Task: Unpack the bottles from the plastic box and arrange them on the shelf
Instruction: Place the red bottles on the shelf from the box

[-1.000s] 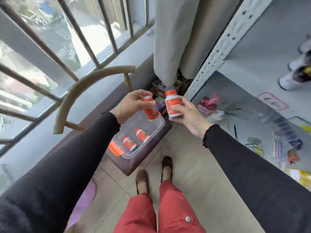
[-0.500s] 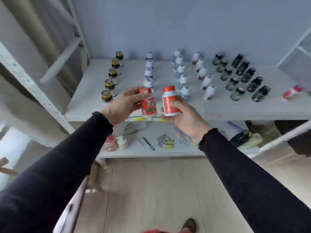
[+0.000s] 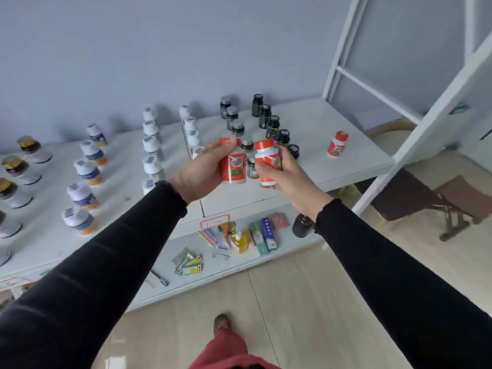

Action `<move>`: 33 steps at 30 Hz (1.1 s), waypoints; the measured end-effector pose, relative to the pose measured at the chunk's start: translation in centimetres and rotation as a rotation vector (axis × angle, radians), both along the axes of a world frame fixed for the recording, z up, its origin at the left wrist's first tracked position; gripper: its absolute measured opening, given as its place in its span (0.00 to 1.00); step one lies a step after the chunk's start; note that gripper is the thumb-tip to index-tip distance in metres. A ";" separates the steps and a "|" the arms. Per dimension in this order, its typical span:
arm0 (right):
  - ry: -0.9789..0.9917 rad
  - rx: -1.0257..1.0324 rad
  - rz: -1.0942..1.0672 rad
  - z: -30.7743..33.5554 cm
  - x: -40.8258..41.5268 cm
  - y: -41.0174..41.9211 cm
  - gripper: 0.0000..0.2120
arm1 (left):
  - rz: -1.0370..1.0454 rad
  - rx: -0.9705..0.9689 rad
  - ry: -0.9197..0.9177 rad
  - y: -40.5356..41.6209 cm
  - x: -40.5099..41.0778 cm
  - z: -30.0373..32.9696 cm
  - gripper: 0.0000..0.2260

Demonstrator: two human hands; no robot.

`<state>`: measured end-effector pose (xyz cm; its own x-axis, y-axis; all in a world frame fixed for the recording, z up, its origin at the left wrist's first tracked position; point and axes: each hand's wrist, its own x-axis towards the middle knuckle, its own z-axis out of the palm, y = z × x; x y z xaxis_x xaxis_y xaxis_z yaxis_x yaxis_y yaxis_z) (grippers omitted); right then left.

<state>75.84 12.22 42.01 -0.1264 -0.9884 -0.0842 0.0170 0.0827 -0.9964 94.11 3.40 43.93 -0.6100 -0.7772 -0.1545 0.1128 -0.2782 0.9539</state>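
Observation:
My left hand [image 3: 198,173] grips an orange bottle with a white label [image 3: 234,167], held upright above the front of the white shelf [image 3: 319,166]. Close beside it, my right hand [image 3: 286,174] grips a second orange-and-white bottle [image 3: 267,162]. One more orange bottle [image 3: 336,144] stands alone on the shelf to the right. Rows of dark bottles [image 3: 269,121] and white-capped bottles [image 3: 150,145] stand on the shelf behind my hands. The plastic box is out of view.
Gold-capped jars [image 3: 16,166] and blue-and-orange labelled bottles [image 3: 85,171] fill the shelf's left part. The lower shelf [image 3: 239,259] holds small packets, a yellow bottle and a dark jar [image 3: 302,225]. A white ladder frame [image 3: 415,107] rises at the right, with a brown stool [image 3: 463,198] beyond.
The view has swung from the box by the window to the shelf and then further right. Both hands still hold their bottles, now over the shelf's right part.

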 end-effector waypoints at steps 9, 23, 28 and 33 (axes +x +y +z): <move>0.072 0.029 -0.187 0.0 -14.0 -10.4 0.16 | -0.106 -0.104 -0.054 -14.0 -14.9 -1.2 0.10; 0.238 0.127 -0.446 -3.3 -35.4 -18.9 0.14 | -0.201 -0.550 -0.572 -22.1 -36.3 -7.8 0.13; 0.260 0.143 -0.350 -6.0 -40.4 -20.9 0.20 | -0.167 -0.533 -0.650 -21.8 -39.1 -9.9 0.14; 0.279 0.147 -0.244 -7.0 -42.8 -22.6 0.21 | -0.139 -0.536 -0.701 -21.3 -40.3 -10.9 0.15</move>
<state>33.05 -10.37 35.05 -0.3944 -0.9063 -0.1522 -0.2157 0.2522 -0.9433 53.83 -17.89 33.03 -0.6059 -0.7784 -0.1644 -0.5468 0.2575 0.7967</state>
